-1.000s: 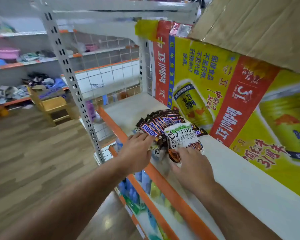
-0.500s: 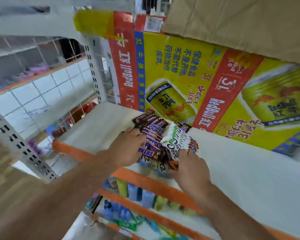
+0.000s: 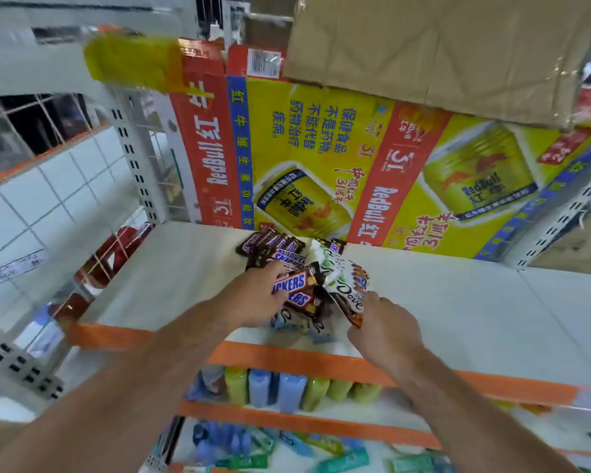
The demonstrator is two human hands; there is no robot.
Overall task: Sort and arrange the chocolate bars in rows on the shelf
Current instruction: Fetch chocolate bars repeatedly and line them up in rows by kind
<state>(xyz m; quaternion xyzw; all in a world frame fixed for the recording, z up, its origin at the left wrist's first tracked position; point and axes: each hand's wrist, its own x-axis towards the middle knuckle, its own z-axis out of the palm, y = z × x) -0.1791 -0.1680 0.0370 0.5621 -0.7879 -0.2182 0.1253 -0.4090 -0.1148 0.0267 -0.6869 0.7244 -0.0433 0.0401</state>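
white shelf [image 3: 185,274] underneath: left hand [image 3: 253,298] grips a snickers bar [image 3: 296,282], right hand [image 3: 384,324] pinches a dove bar [image 3: 348,299]; light, slick wrappers, likely best held mid-length.

Bright, even light, seemingly from overhead; soft shadows only. Motion blur smears the left shelf upright [image 3: 135,165]; wide-angle bending warps the edges.

Brown Snickers bars [image 3: 276,248] are fanned in an overlapping row, with white Dove bars [image 3: 346,292] bunched just beside, on the white shelf [image 3: 492,319].
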